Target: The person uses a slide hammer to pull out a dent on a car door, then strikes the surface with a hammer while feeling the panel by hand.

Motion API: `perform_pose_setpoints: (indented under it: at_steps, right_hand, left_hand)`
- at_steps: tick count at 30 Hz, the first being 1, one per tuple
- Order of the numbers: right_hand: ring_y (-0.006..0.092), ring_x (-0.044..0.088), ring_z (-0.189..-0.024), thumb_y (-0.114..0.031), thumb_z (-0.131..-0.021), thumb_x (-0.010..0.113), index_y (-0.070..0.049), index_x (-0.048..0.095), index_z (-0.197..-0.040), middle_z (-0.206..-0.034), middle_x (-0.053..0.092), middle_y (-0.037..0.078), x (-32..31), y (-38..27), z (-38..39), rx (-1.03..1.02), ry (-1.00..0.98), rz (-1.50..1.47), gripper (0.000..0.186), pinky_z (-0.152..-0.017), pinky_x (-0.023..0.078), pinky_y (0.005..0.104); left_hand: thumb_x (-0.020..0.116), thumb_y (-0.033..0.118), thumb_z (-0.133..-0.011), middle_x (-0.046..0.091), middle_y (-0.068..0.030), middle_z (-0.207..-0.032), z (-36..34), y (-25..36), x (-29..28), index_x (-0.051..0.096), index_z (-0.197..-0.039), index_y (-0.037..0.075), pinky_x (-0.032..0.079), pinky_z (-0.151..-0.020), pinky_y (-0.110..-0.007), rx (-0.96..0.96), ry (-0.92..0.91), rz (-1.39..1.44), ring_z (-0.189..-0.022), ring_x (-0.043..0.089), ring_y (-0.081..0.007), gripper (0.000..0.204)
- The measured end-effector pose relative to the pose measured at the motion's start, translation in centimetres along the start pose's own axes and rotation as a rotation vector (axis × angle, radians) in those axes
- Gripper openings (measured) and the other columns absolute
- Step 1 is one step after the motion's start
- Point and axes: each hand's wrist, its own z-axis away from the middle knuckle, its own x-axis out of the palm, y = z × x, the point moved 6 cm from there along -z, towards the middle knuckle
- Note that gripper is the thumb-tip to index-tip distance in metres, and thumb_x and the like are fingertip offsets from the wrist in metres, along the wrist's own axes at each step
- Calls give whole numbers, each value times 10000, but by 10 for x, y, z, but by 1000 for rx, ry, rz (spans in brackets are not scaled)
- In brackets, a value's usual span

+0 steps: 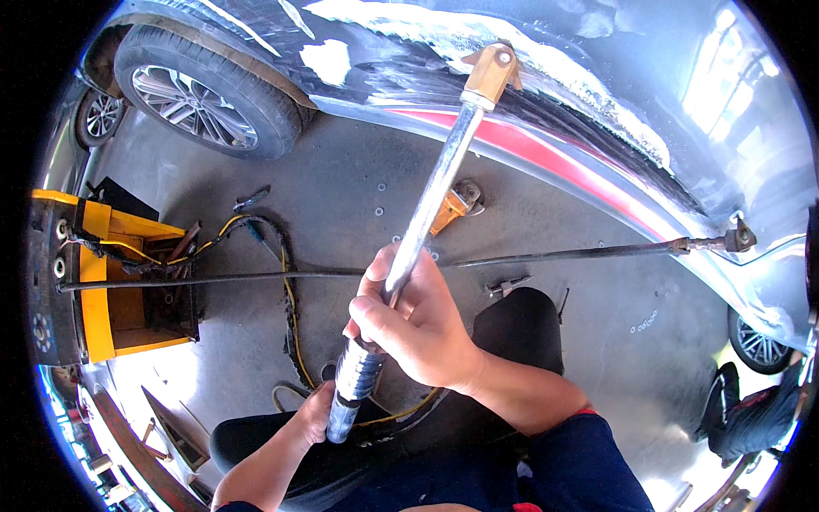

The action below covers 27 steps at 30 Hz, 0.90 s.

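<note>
While half-closed, right hand [420, 331] around rod [436, 188]

No lettering, label, number or sign can be read anywhere in view.

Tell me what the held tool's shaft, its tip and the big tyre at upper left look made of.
Shaft: likely steel, perhaps chromed, given its bright, mirror-like shine.
Tip: probably metal; golden-brown and duller, possibly coated.
Tyre: apparently rubber, black and matte, with tread grooves.
</note>
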Motion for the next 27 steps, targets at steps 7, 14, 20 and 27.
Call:
perform_pose_setpoints:
  at_steps: [7, 14, 20, 27]
  right_hand:
    - [135, 639, -844, -4, -972, 581, -93, 467, -1147, -916, 601, 64, -2, 24, 4, -100, 114, 111, 227, -798, 545, 348]
    - [132, 631, -664, -50, -965, 616, -35, 524, -1168, -741, 595, 32, -10, 1, -27, 58, 57, -12, 223, -618, 549, 305]
    - [133, 620, -720, -37, -975, 577, -50, 514, -1097, -845, 572, 45, 5, 72, 22, 108, 106, -71, 138, -686, 543, 324]
    - [127, 634, -776, -23, -979, 580, -32, 529, -1076, -863, 588, 40, -11, 90, 47, 331, 172, -91, 110, -731, 525, 304]
  left_hand:
    - [373, 418, -1028, 634, -16, -850, 18, 22, 24, 631, -1102, 117, 496, -673, -320, -8, -1, 33, -744, 601, -151, 404]
    - [385, 469, -996, 626, -16, -829, 12, 11, 9, 641, -1055, 120, 481, -656, -318, -52, 99, -12, -732, 596, -156, 436]
    - [386, 389, -1012, 648, -86, -980, -7, -2, -28, 619, -1172, 50, 479, -808, -321, 147, 80, -246, -885, 592, -185, 441]
    - [385, 276, -1018, 655, -122, -1023, -8, -27, -60, 600, -1199, -12, 507, -765, -333, 15, 232, -185, -864, 622, -195, 402]
